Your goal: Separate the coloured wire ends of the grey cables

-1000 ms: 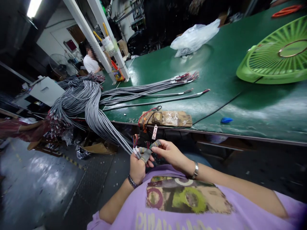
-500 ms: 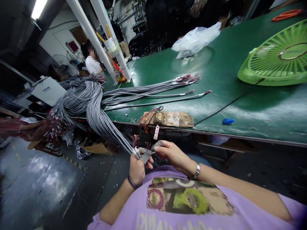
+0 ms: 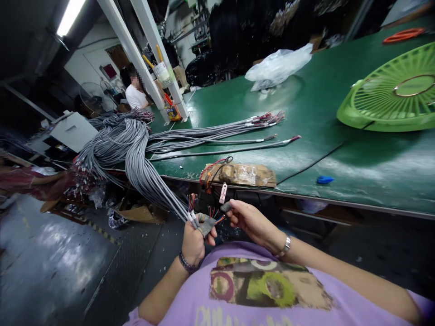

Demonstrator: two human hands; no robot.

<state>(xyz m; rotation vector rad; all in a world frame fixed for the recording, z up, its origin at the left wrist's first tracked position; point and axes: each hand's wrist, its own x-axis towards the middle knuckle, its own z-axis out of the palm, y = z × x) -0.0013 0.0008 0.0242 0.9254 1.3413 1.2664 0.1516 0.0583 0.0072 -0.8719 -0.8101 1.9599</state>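
Note:
My left hand (image 3: 194, 240) is closed around the ends of several grey cables (image 3: 171, 203), with grey finger wraps on its thumb and finger. Stripped, multicoloured wires (image 3: 192, 200) stand up above this hand. Other thin wires (image 3: 219, 219), some red and orange, fan out to the right from its fingertips. Just right of these wires, my right hand (image 3: 249, 222) has its wrapped fingertip and thumb drawn together. Whatever may be between them is too small to make out. The cables run up left into a large grey bundle (image 3: 136, 149) draped over the table edge.
On the green table (image 3: 306, 154) lie more grey cables (image 3: 217, 131), a taped wooden block (image 3: 248, 174) with wires, a blue object (image 3: 325, 179), a plastic bag (image 3: 278, 65) and a green fan (image 3: 390, 90). White posts (image 3: 156, 54) rise behind. A person (image 3: 136, 95) sits farther back.
My right hand has moved slightly right, away from the left fingertips, and the orange-tipped wires now show between the hands. My left hand keeps its hold on the cables. The view has shifted slightly.

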